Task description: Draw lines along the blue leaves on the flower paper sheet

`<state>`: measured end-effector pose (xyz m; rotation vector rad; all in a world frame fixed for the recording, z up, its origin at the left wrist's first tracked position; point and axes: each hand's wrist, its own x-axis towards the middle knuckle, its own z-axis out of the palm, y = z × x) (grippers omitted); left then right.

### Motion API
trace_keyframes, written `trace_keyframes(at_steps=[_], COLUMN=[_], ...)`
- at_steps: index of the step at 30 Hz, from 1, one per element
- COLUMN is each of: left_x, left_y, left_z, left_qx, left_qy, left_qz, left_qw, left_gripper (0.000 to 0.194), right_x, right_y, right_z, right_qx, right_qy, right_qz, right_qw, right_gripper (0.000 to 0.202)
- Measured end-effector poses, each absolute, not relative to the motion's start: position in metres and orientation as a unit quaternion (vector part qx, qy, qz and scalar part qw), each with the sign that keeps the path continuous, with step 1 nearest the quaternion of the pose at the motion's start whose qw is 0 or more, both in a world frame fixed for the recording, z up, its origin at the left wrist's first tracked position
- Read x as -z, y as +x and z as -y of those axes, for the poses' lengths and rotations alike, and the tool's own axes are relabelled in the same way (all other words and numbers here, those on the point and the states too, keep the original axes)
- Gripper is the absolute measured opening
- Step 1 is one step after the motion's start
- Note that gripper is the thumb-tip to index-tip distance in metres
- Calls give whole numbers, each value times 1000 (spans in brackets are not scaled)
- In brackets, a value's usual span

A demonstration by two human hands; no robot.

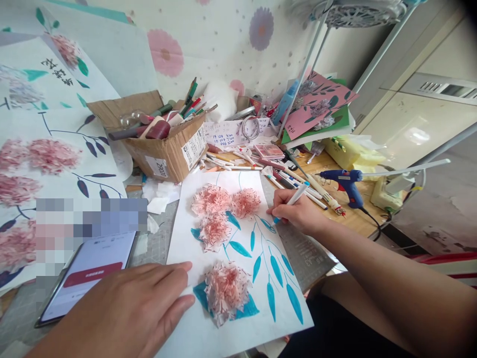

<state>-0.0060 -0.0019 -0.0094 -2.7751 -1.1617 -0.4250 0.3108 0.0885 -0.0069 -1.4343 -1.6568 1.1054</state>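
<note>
A white sheet of paper (182, 338) lies before me, bearing several ruffled pink paper flowers (227, 288) and teal drawn leaves (276, 270) on thin stems. My right hand (294, 211) grips a white marker (298, 194) with a blue end. Its tip is down at a partly coloured leaf outline near the sheet's upper right edge. My left hand (149, 293) rests flat at the sheet's left edge, fingers stretched out and holding nothing. Beside that hand lies a phone (89, 273) with its screen lit.
A cardboard box (164, 154) of markers and tools stands behind the sheet. Loose pens (283, 179) and a blue glue gun (345, 184) lie right of it. Finished flower pictures (100, 159) stand at left. A cutting mat (309, 258) lies underneath.
</note>
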Motion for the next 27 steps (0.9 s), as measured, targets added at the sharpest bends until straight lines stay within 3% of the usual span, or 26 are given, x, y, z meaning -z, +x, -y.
trace_keyframes(at_steps=[27], left_x=[14], left_y=[-7], left_z=[3], left_qx=[139], left_qy=[-903], left_qz=[407], left_qw=[16], left_gripper=[32], right_x=[6], right_y=[314], right_z=[-89], right_qx=[-401], right_qy=[-550], right_qz=[646], right_qw=[346], right_gripper=[21])
